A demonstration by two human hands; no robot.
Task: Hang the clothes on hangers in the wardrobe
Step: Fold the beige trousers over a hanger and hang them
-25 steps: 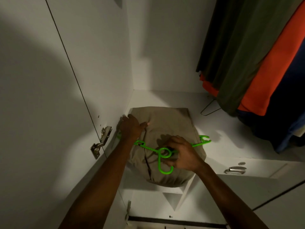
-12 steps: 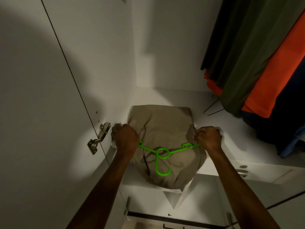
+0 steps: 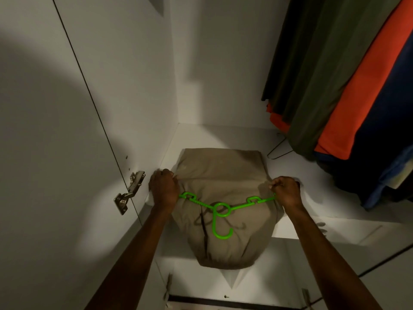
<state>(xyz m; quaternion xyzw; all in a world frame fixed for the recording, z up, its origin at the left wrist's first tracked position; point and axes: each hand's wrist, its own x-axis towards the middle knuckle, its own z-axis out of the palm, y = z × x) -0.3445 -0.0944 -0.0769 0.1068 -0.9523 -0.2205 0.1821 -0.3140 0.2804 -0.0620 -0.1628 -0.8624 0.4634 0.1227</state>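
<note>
A beige garment lies on the white wardrobe shelf, its near end drooping over the front edge, with a green hanger on top, hook toward the person. The left hand grips the hanger's left end and cloth; the right hand pinches the right end and fabric. Green, orange and blue clothes hang at right; no writing is readable.

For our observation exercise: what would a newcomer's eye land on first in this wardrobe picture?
The bright green hanger stands out, lying on a beige garment on the white wardrobe shelf. The left hand and right hand each grip one end. At upper right hangs an orange garment among dark clothes.
</note>
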